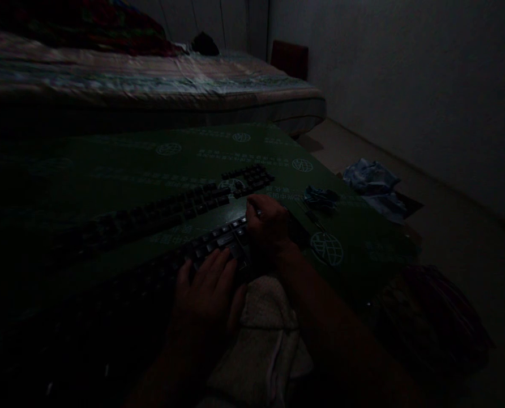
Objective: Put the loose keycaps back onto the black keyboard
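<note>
The picture is very dark. A black keyboard [201,245] lies slanted on a green board [201,161]. My left hand [208,289] rests on it with fingers stretched out over the keys. Over the keyboard's right part, my right hand [267,221] is closed with thumb and fingers together; whatever it pinches, if anything, is hidden. Beyond the keyboard, loose black keycaps [171,207] are laid out in long rows. A smaller block of keycaps [252,178] sits at the right end of those rows.
A dark crumpled cloth [321,197] and a thin tool-like item [316,221] lie to the right. Light cloth [373,178] hangs around the board's right edge. A bed [171,85] stands behind, a wall [405,85] at right. Light fabric [261,340] shows below my hands.
</note>
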The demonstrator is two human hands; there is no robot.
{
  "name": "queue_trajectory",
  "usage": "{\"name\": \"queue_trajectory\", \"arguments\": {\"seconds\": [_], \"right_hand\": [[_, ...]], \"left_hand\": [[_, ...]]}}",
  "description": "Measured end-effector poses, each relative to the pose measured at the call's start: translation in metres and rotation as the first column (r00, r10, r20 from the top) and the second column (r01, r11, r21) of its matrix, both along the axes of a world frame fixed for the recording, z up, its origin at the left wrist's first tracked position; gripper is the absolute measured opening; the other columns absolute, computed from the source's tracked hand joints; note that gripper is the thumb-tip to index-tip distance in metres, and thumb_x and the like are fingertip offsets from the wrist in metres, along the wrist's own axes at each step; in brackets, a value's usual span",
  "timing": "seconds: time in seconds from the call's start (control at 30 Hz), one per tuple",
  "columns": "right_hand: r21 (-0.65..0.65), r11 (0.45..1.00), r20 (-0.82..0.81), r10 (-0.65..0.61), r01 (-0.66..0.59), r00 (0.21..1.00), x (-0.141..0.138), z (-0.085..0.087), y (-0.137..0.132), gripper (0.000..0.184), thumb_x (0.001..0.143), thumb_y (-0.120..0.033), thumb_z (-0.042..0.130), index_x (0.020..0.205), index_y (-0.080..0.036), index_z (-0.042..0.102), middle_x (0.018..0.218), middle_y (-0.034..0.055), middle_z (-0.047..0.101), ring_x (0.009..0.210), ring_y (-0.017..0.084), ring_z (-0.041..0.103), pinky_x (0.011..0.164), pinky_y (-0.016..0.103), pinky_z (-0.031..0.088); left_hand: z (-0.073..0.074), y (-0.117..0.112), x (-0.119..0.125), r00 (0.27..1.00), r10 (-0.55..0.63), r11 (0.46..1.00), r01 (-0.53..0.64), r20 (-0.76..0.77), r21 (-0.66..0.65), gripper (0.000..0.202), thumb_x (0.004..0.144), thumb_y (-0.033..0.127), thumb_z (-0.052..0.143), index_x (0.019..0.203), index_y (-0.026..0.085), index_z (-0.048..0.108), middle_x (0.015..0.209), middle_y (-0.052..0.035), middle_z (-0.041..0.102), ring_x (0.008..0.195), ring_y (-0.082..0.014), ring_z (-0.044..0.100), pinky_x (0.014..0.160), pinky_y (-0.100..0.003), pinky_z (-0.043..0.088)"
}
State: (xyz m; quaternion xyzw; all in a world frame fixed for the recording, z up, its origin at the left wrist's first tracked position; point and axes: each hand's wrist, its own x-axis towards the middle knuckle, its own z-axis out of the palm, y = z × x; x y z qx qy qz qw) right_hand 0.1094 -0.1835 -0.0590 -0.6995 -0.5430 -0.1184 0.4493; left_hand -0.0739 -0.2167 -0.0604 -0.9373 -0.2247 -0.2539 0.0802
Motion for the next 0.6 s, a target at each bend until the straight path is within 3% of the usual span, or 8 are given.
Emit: {"name": "queue_trajectory", "arguments": {"seconds": [0.27, 0.43, 0.6], "right_hand": [[-0.009, 1.000, 0.011, 0.006, -0.006, 1.000, -0.0001, 0.0005, 0.0005, 0.015, 0.082, -0.011, 0.048, 0.077, -0.019, 0.060, 0.078, 0.0043, 0.066, 0.078, 0.016, 0.061, 0.075, 0.024, 0.044], [0.058, 0.998, 0.003, 0.019, -0.019, 1.000, -0.0011, -0.0033, 0.0005, 0.016, 0.081, -0.012, 0.048, 0.079, -0.017, 0.062, 0.077, 0.0065, 0.066, 0.076, 0.017, 0.062, 0.074, 0.026, 0.045], [0.081, 0.996, -0.050, 0.031, -0.027, 0.998, -0.0021, -0.0072, -0.0011, 0.019, 0.081, -0.015, 0.046, 0.081, -0.017, 0.065, 0.077, 0.0068, 0.068, 0.075, 0.018, 0.063, 0.072, 0.027, 0.047]], "left_hand": [[0.0009, -0.0009, -0.0020, 1.000, 0.014, 1.000, -0.014, -0.004, -0.008, 0.031, 0.086, 0.022, 0.047, 0.113, 0.009, 0.053, 0.119, -0.0210, 0.060, 0.112, -0.0341, 0.055, 0.095, -0.057, 0.034], [-0.0030, -0.0009, -0.0039, 0.999, 0.044, 0.999, -0.044, -0.024, -0.009, 0.032, 0.086, 0.024, 0.049, 0.114, 0.009, 0.053, 0.123, -0.0207, 0.058, 0.114, -0.0338, 0.053, 0.096, -0.057, 0.033], [-0.0053, -0.0063, -0.0033, 0.996, 0.077, 0.995, -0.075, 0.043, -0.059, 0.029, 0.088, 0.026, 0.044, 0.110, 0.010, 0.055, 0.119, -0.0176, 0.061, 0.113, -0.0314, 0.054, 0.097, -0.056, 0.032]]}}
